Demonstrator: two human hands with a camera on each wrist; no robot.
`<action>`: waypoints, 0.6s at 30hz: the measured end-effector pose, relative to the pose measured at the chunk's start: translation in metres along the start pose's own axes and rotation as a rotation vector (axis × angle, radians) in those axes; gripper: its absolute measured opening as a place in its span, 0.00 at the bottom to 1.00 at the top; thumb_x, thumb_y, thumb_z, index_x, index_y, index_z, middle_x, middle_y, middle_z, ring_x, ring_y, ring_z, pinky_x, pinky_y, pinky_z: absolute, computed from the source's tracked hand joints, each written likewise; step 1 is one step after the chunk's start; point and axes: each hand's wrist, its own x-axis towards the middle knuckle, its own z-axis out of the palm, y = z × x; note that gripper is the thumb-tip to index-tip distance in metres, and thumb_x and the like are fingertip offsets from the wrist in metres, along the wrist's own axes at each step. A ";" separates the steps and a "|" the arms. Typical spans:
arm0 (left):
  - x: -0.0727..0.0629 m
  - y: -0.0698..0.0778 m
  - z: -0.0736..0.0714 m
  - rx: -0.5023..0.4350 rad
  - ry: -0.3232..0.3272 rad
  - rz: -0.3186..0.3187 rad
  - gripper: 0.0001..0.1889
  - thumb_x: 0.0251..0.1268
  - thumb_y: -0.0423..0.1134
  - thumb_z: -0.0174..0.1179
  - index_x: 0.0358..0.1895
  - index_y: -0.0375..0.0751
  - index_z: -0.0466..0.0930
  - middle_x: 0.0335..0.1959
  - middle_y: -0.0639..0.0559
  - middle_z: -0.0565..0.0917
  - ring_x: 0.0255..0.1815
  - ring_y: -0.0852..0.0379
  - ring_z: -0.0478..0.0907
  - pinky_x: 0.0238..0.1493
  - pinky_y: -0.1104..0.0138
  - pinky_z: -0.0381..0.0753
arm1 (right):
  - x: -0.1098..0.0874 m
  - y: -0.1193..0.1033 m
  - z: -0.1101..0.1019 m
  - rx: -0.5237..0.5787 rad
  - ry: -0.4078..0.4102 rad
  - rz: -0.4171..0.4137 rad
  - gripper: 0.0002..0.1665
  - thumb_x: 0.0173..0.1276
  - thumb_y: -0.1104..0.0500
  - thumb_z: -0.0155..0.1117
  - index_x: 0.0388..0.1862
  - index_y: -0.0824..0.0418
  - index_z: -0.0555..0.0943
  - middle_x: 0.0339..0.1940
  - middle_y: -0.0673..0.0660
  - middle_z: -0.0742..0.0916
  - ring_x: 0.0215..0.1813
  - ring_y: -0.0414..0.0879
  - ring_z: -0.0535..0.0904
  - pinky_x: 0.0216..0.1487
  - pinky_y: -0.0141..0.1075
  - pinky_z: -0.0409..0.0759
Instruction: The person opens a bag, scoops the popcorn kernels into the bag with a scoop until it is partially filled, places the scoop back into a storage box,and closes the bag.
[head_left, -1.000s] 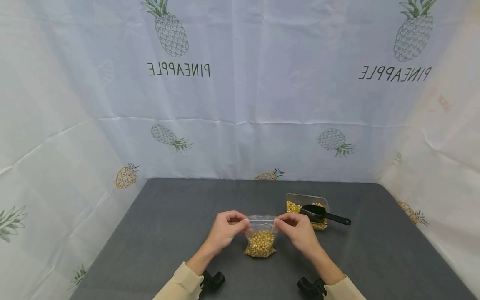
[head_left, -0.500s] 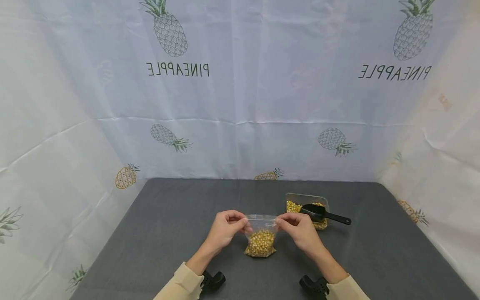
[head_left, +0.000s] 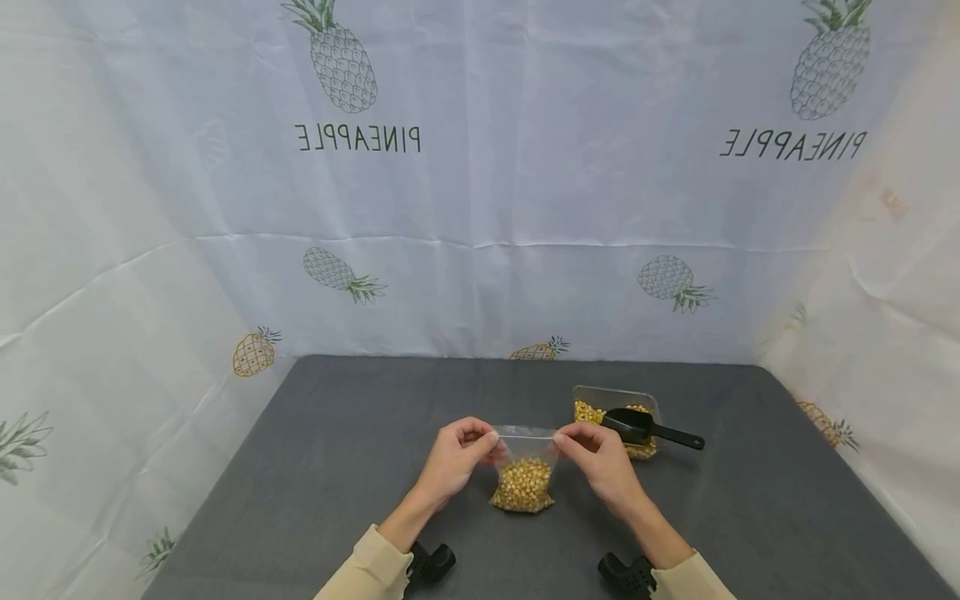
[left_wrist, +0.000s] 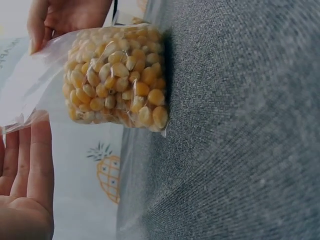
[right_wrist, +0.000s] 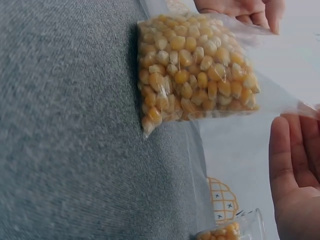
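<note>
A clear zip bag (head_left: 522,485) part filled with yellow corn kernels stands upright on the grey table, near the middle of the head view. My left hand (head_left: 453,457) pinches its upper left corner between thumb and fingers. The upper right corner is pinched by my right hand (head_left: 597,460). Between the two hands the bag's top edge is stretched out straight. Both wrist views show the kernels packed in the lower part of the bag (left_wrist: 117,77), its base at the cloth, with the thin empty plastic above running up to the fingertips.
Behind my right hand is a clear plastic tub (head_left: 617,393) of corn kernels. A black scoop (head_left: 633,425) lies across it, handle pointing right. The grey table (head_left: 360,433) ends at a pale curtain (head_left: 465,292) printed with pineapples.
Both hands keep their pinch on the bag's top corners. The bag's top edge sits very slightly higher and looks a little wider than a second ago. Tub and scoop stay put.
</note>
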 end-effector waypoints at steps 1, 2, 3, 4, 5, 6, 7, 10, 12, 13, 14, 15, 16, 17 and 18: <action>0.000 0.000 0.000 0.001 0.000 0.002 0.10 0.75 0.36 0.61 0.44 0.28 0.81 0.38 0.37 0.87 0.38 0.55 0.87 0.43 0.55 0.86 | 0.000 0.000 0.001 0.004 0.001 -0.011 0.11 0.74 0.61 0.66 0.42 0.70 0.85 0.33 0.60 0.87 0.36 0.53 0.84 0.43 0.45 0.84; -0.001 0.001 0.001 0.005 0.002 0.005 0.10 0.76 0.35 0.60 0.43 0.28 0.80 0.38 0.38 0.87 0.38 0.55 0.87 0.43 0.56 0.86 | -0.001 0.000 0.001 0.009 0.002 -0.021 0.10 0.74 0.61 0.65 0.42 0.70 0.85 0.33 0.60 0.87 0.36 0.53 0.84 0.43 0.44 0.84; -0.001 0.001 0.001 0.006 0.004 0.008 0.10 0.75 0.35 0.60 0.43 0.28 0.80 0.38 0.37 0.87 0.38 0.55 0.86 0.43 0.56 0.87 | -0.001 0.000 0.002 0.017 0.004 -0.026 0.10 0.75 0.62 0.65 0.42 0.70 0.85 0.33 0.60 0.87 0.36 0.52 0.84 0.43 0.44 0.84; -0.001 0.001 0.001 0.007 0.004 0.013 0.09 0.75 0.35 0.60 0.43 0.28 0.80 0.38 0.37 0.87 0.38 0.55 0.86 0.42 0.57 0.87 | -0.002 0.000 0.003 0.020 0.007 -0.029 0.10 0.75 0.62 0.65 0.42 0.70 0.85 0.33 0.61 0.87 0.36 0.52 0.84 0.43 0.43 0.85; -0.001 0.001 0.001 0.006 0.003 0.017 0.09 0.76 0.35 0.60 0.43 0.28 0.80 0.38 0.37 0.86 0.38 0.55 0.86 0.42 0.57 0.87 | -0.002 -0.001 0.003 0.025 0.008 -0.033 0.10 0.75 0.62 0.64 0.42 0.71 0.84 0.33 0.61 0.87 0.36 0.51 0.84 0.43 0.43 0.85; -0.001 0.001 0.001 0.006 0.000 0.020 0.10 0.76 0.35 0.60 0.44 0.27 0.79 0.37 0.37 0.86 0.37 0.55 0.86 0.42 0.57 0.87 | -0.003 -0.001 0.003 0.031 0.007 -0.035 0.10 0.75 0.63 0.64 0.42 0.71 0.84 0.33 0.61 0.87 0.36 0.51 0.85 0.43 0.42 0.85; -0.002 0.001 0.001 0.005 -0.003 0.023 0.10 0.76 0.35 0.60 0.44 0.27 0.79 0.37 0.36 0.86 0.36 0.55 0.86 0.41 0.56 0.87 | -0.003 -0.002 0.004 0.035 0.006 -0.039 0.10 0.75 0.63 0.64 0.42 0.72 0.84 0.33 0.61 0.87 0.35 0.50 0.85 0.42 0.42 0.85; -0.004 0.001 0.001 -0.001 -0.023 0.028 0.12 0.77 0.36 0.59 0.44 0.26 0.78 0.37 0.35 0.85 0.34 0.56 0.86 0.40 0.53 0.87 | -0.006 -0.005 0.003 0.054 -0.012 -0.034 0.13 0.75 0.63 0.64 0.43 0.76 0.82 0.31 0.60 0.87 0.34 0.47 0.85 0.40 0.43 0.86; -0.005 0.002 0.000 -0.006 -0.041 0.027 0.13 0.78 0.37 0.58 0.45 0.26 0.78 0.37 0.34 0.84 0.32 0.56 0.85 0.40 0.52 0.87 | -0.007 -0.007 0.003 0.095 -0.035 -0.017 0.14 0.75 0.63 0.63 0.44 0.78 0.81 0.31 0.59 0.86 0.33 0.46 0.85 0.38 0.45 0.87; -0.006 0.003 0.000 -0.008 -0.048 0.026 0.13 0.78 0.38 0.58 0.45 0.26 0.78 0.37 0.33 0.84 0.32 0.56 0.85 0.39 0.53 0.87 | -0.008 -0.007 0.003 0.114 -0.049 -0.004 0.15 0.76 0.63 0.63 0.44 0.80 0.80 0.30 0.59 0.86 0.32 0.46 0.85 0.38 0.46 0.87; -0.007 0.003 0.000 -0.009 -0.054 0.023 0.13 0.78 0.38 0.58 0.46 0.26 0.78 0.37 0.34 0.84 0.32 0.56 0.85 0.39 0.54 0.87 | -0.008 -0.007 0.003 0.138 -0.063 0.014 0.16 0.76 0.63 0.63 0.44 0.80 0.79 0.30 0.59 0.85 0.32 0.46 0.85 0.37 0.46 0.87; -0.007 0.004 0.000 -0.004 -0.058 0.019 0.13 0.78 0.38 0.58 0.46 0.27 0.78 0.37 0.34 0.84 0.32 0.55 0.85 0.39 0.56 0.87 | -0.008 -0.008 0.003 0.162 -0.074 0.038 0.16 0.76 0.63 0.63 0.45 0.81 0.79 0.30 0.59 0.85 0.32 0.45 0.85 0.37 0.48 0.87; -0.007 0.004 0.000 -0.002 -0.060 0.011 0.13 0.78 0.38 0.58 0.46 0.27 0.78 0.37 0.35 0.84 0.32 0.55 0.86 0.38 0.57 0.87 | -0.008 -0.008 0.002 0.187 -0.085 0.064 0.17 0.76 0.63 0.63 0.45 0.81 0.78 0.30 0.59 0.85 0.32 0.45 0.85 0.37 0.48 0.87; -0.007 0.004 0.000 0.001 -0.060 0.000 0.12 0.78 0.38 0.58 0.46 0.27 0.78 0.37 0.35 0.84 0.32 0.55 0.86 0.38 0.58 0.87 | -0.008 -0.008 0.002 0.210 -0.094 0.094 0.18 0.76 0.63 0.63 0.46 0.82 0.78 0.30 0.59 0.84 0.32 0.45 0.85 0.38 0.49 0.87; -0.007 0.004 0.000 0.007 -0.058 -0.012 0.12 0.78 0.38 0.58 0.46 0.28 0.78 0.37 0.36 0.84 0.32 0.55 0.86 0.38 0.59 0.87 | -0.007 -0.007 0.002 0.220 -0.098 0.123 0.18 0.76 0.62 0.63 0.46 0.82 0.77 0.30 0.59 0.84 0.33 0.45 0.85 0.39 0.49 0.87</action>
